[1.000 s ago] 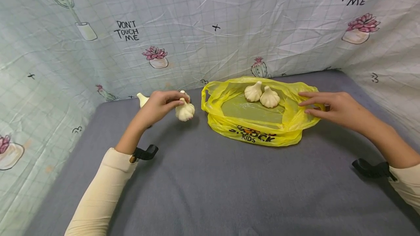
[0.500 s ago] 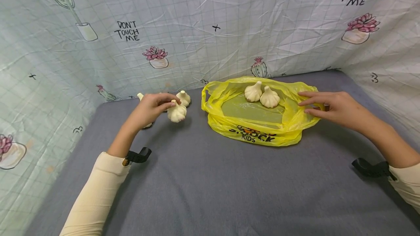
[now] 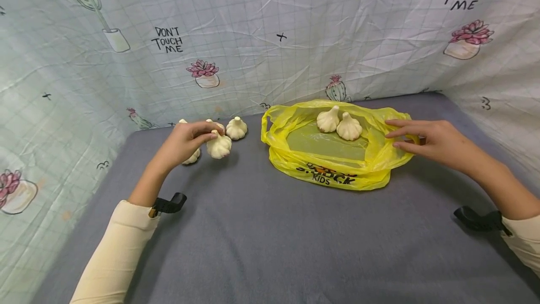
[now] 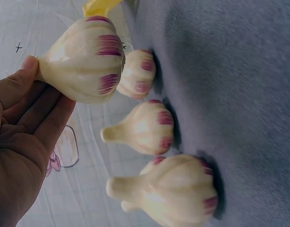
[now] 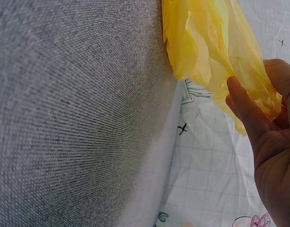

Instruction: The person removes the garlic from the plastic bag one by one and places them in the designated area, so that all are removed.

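In the head view, my left hand (image 3: 179, 144) pinches a garlic bulb (image 3: 219, 147) by its neck, thumb against fingers. The left wrist view shows purple streaks on that bulb (image 4: 86, 61), whose neck points toward the palm. Several more bulbs stand behind it, among them a garlic bulb (image 3: 236, 128) beside the hand; others are partly covered by the fingers. To the right lies a yellow plastic bag (image 3: 287, 163), mouth spread upward, with two garlic bulbs (image 3: 349, 127) inside. My right hand (image 3: 438, 142) holds the bag's right rim between thumb and fingers, as the right wrist view shows.
A grey cloth (image 3: 270, 243) covers the table. Behind and at the sides hangs a pale printed curtain (image 3: 253, 50), reaching down to the table's back edge. Black straps with camera mounts (image 3: 168, 204) sit at both wrists.
My left hand has drawn back leftward, away from the bag, with the garlic bulb in its fingers. A standing bulb it had covered now shows fully. My right hand stays at the bag's rim.
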`<action>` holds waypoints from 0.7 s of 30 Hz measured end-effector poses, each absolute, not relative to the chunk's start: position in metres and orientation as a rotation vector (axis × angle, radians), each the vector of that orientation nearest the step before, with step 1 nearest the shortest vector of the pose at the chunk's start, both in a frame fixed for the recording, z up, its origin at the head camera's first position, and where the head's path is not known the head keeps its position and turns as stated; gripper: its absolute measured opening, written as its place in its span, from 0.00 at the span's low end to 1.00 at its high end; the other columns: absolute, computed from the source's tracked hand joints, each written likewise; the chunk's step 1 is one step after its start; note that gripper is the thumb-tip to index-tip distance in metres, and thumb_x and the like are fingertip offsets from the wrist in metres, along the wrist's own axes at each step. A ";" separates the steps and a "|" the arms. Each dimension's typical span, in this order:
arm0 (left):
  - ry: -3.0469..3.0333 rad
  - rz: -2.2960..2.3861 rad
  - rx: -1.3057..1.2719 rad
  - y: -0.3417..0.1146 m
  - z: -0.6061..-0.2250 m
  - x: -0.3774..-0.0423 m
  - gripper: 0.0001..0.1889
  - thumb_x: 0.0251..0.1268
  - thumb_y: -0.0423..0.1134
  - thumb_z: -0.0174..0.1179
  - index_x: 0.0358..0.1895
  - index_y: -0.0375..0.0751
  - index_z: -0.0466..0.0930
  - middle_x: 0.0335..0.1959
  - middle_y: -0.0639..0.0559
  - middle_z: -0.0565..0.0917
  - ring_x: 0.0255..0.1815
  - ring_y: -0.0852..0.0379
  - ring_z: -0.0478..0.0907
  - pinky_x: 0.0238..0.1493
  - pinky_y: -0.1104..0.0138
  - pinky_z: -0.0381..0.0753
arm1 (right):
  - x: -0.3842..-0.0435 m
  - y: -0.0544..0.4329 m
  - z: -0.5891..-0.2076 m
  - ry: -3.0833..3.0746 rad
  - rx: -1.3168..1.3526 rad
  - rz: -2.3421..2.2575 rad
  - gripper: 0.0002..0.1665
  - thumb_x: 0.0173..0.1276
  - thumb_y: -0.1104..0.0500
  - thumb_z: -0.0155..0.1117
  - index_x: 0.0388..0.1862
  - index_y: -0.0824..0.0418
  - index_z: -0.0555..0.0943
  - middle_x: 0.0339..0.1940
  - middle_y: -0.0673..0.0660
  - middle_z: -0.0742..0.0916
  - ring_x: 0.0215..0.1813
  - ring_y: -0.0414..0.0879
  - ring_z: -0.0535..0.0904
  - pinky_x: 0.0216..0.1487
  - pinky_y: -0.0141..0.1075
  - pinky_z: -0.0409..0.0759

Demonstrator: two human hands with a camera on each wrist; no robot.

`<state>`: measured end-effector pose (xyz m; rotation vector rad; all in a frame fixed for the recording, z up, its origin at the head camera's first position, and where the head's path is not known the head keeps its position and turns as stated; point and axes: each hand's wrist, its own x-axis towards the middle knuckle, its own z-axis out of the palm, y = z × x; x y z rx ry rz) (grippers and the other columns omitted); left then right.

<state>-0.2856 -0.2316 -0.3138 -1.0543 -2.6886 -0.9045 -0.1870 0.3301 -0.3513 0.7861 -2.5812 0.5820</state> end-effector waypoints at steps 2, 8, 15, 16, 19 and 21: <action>-2.692 -0.865 -1.040 -0.235 -0.314 -0.285 0.10 0.76 0.34 0.58 0.51 0.43 0.88 0.47 0.54 0.89 0.39 0.59 0.79 0.39 0.72 0.74 | -0.187 0.330 -0.352 -2.590 0.778 0.586 0.21 0.57 0.67 0.78 0.49 0.52 0.90 0.63 0.50 0.85 0.24 0.30 0.68 0.26 0.24 0.66; -2.664 -0.845 -1.031 -0.244 -0.316 -0.282 0.09 0.75 0.33 0.60 0.50 0.42 0.88 0.44 0.52 0.89 0.37 0.53 0.80 0.37 0.73 0.73 | -0.185 0.331 -0.352 -2.600 0.758 0.578 0.20 0.57 0.67 0.78 0.49 0.52 0.90 0.62 0.51 0.85 0.24 0.30 0.69 0.27 0.24 0.67; -2.665 -0.827 -1.003 -0.253 -0.319 -0.282 0.09 0.75 0.33 0.60 0.49 0.42 0.88 0.45 0.52 0.89 0.36 0.53 0.78 0.36 0.74 0.71 | -0.185 0.333 -0.352 -2.573 0.790 0.577 0.21 0.56 0.67 0.78 0.49 0.53 0.90 0.63 0.46 0.85 0.25 0.29 0.69 0.27 0.23 0.68; -2.666 -0.830 -0.998 -0.254 -0.319 -0.282 0.09 0.75 0.33 0.60 0.49 0.42 0.88 0.45 0.52 0.89 0.36 0.54 0.78 0.37 0.74 0.72 | -0.185 0.333 -0.352 -2.570 0.796 0.582 0.21 0.56 0.68 0.78 0.49 0.53 0.90 0.63 0.46 0.84 0.25 0.29 0.69 0.27 0.23 0.68; -2.679 -0.849 -0.978 -0.257 -0.320 -0.282 0.09 0.75 0.34 0.60 0.50 0.43 0.88 0.45 0.53 0.89 0.37 0.55 0.78 0.37 0.74 0.72 | -0.185 0.333 -0.352 -2.570 0.799 0.591 0.21 0.56 0.68 0.78 0.49 0.52 0.90 0.63 0.45 0.84 0.24 0.30 0.69 0.27 0.24 0.68; -2.678 -0.859 -0.977 -0.258 -0.320 -0.283 0.09 0.75 0.35 0.60 0.50 0.43 0.88 0.45 0.53 0.89 0.38 0.56 0.79 0.38 0.74 0.72 | -0.185 0.333 -0.352 -2.572 0.792 0.595 0.21 0.57 0.68 0.78 0.49 0.52 0.90 0.64 0.44 0.84 0.24 0.30 0.69 0.27 0.24 0.67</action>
